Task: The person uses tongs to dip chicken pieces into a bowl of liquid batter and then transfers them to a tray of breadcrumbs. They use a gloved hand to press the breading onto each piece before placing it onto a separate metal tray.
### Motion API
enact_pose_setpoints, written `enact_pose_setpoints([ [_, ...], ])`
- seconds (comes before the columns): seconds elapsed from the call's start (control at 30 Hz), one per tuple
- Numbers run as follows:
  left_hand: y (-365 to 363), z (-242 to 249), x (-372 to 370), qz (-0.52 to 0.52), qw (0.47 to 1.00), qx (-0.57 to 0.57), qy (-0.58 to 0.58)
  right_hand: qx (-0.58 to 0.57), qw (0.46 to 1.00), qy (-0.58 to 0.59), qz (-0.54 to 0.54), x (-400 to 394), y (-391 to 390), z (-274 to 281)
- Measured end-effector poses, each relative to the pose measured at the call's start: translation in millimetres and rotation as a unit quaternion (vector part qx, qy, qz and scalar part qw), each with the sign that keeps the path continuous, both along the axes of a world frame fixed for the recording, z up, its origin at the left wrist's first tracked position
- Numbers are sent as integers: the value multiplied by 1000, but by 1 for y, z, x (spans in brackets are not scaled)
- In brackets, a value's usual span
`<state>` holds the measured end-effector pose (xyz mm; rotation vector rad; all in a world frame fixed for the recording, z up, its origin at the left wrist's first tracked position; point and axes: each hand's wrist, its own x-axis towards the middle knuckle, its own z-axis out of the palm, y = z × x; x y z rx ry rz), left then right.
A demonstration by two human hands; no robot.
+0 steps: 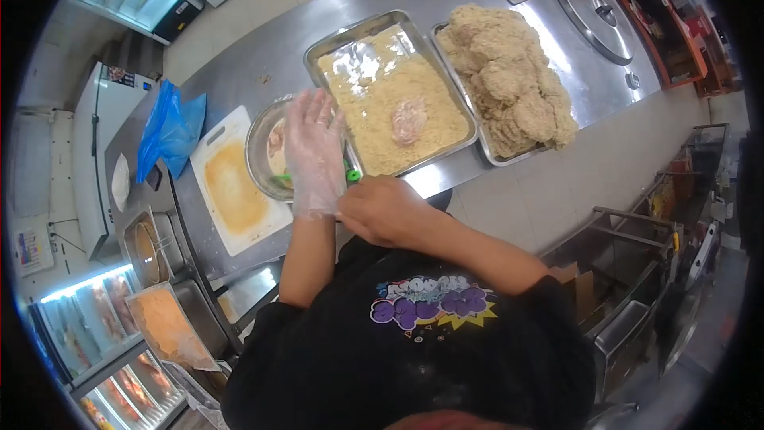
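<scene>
A clear plastic glove covers my left hand [314,143], which is over the right side of a metal bowl [256,161] with its fingers extended. My bare right hand [380,209] is closed at the glove's cuff, by the left wrist. Pale pieces in liquid show in the bowl. To the right, a metal tray [469,121] holds yellowish crumbs with one pinkish piece [409,121] lying on them. Another tray [501,161] beyond it carries a high heap of crumb-coated pieces [513,72]. Something green [352,175] shows beside the left hand.
A stained white cutting board [237,183] lies left of the bowl, near a blue plastic bag [169,131]. A round metal lid [593,16] sits at the far right. Metal containers [191,302] stand at the lower left, and fryer-like equipment [629,271] at the right.
</scene>
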<state>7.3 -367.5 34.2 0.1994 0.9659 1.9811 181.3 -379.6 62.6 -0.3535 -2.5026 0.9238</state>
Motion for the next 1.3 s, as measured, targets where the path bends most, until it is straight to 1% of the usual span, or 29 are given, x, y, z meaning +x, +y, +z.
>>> enact_pose_setpoints([
  [0.07, 30, -10, 12, -18, 999, -15, 32, -22, 999, -33, -29, 39, 20, 4],
  [0.1, 43, -13, 15, -38, 981, -77, 174, -49, 994, -74, -57, 61, 30, 5],
  [0.13, 58, -18, 16, -58, 939, -140, 310, -86, 989, -85, -84, 85, 38, 1],
  [0.17, 74, -30, 9, -56, 936, -139, 317, -122, 982, -96, -111, 110, 47, -6],
  [0.2, 92, -47, -4, -101, 808, -205, 543, -124, 972, -136, -144, 135, 55, -17],
  [0.23, 106, -60, -11, -138, 620, -256, 728, -128, 959, -177, -178, 160, 61, -30],
  [0.27, 117, -65, -8, -140, 615, -254, 733, -146, 946, -183, -225, 184, 63, -46],
  [0.33, 136, -75, -1, -215, 512, -317, 769, -159, 915, -207, -308, 232, 61, -80],
  [0.37, 143, -91, -6, -220, 506, -311, 774, -154, 898, -225, -346, 256, 57, -97],
  [0.43, 154, -123, -25, -253, 416, -288, 825, -173, 835, -308, -421, 303, 37, -134],
  [0.47, 157, -120, -28, -259, 410, -281, 828, -191, 817, -309, -448, 330, 19, -162],
  [0.53, 161, -111, -30, -355, 541, -325, 690, -238, 760, -331, -507, 366, -24, -195],
  [0.57, 163, -94, -21, -362, 534, -320, 694, -266, 720, -353, -535, 376, -44, -202],
  [0.63, 167, -54, 9, -385, 630, -262, 622, -310, 686, -363, -549, 390, -85, -225],
  [0.67, 173, -59, 16, -390, 627, -258, 623, -347, 657, -374, -555, 391, -102, -236],
  [0.73, 184, -70, 25, -321, 533, -45, 781, -368, 648, -386, -545, 382, -131, -254],
  [0.77, 185, -74, 29, -323, 532, -43, 781, -386, 641, -398, -530, 377, -145, -264],
  [0.8, 186, -79, 34, -301, 491, -9, 818, -389, 639, -397, -532, 375, -164, -281],
  [0.83, 187, -82, 39, -277, 448, 26, 850, -374, 711, -351, -481, 377, -180, -295],
  [0.87, 182, -73, 50, -280, 448, 29, 848, -361, 775, -300, -424, 379, -196, -309],
  [0.9, 174, -62, 59, -348, 654, -113, 662, -364, 770, -304, -427, 378, -209, -324],
  [0.93, 165, -53, 64, -381, 792, -245, 409, -367, 760, -314, -435, 374, -214, -335],
  [0.97, 158, -54, 56, -384, 790, -245, 409, -374, 745, -326, -446, 368, -214, -342],
  [1.03, 145, -57, 24, -481, 632, -264, 547, -383, 727, -336, -461, 358, -213, -353],
  [1.07, 141, -59, 10, -484, 629, -264, 549, -386, 719, -341, -466, 354, -214, -356],
  [1.13, 128, -65, -12, -464, 388, -155, 781, -393, 710, -344, -473, 351, -217, -362],
  [1.17, 119, -62, -9, -466, 388, -157, 780, -394, 707, -347, -473, 350, -218, -362],
  [1.23, 103, -50, 9, -428, 315, -184, 827, -399, 703, -346, -476, 348, -218, -364],
  [1.3, 104, -39, 23, -454, 306, -218, 808, -403, 699, -346, -479, 348, -220, -362],
])
